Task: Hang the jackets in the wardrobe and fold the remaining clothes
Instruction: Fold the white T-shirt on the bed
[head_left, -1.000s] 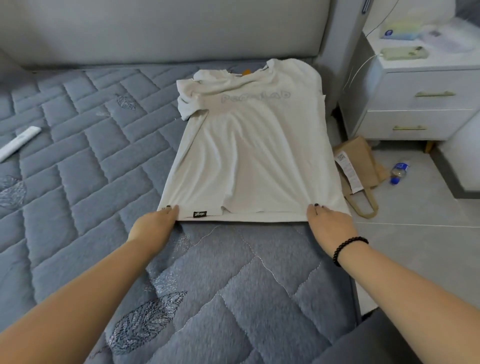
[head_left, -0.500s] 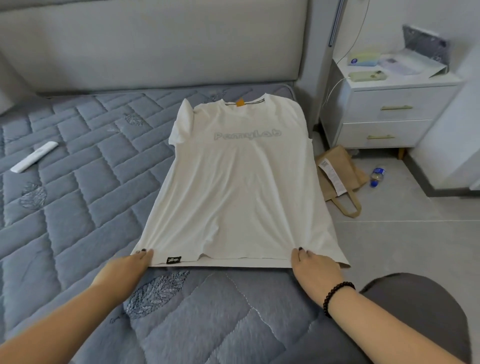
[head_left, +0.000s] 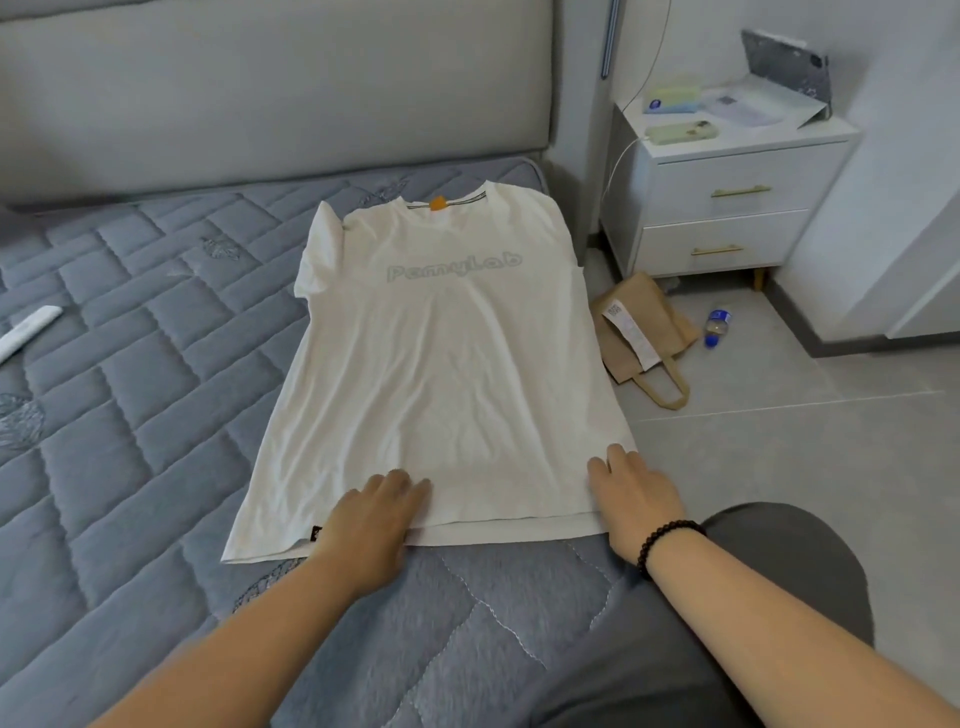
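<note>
Soft white T-shirt lies flat on the quilted grey mattress; left hand and right hand press its hem, fingers straight, together.

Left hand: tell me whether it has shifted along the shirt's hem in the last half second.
Yes. The left hand has slid toward the shirt's middle: it was left of the small black hem tag and now lies flat right of it on the white T-shirt.

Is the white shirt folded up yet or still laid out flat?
Mostly spread flat. The shirt lies open on the bed, whole front print showing. Only one sleeve is tucked over. Both hands lie flat near its hem.
</note>
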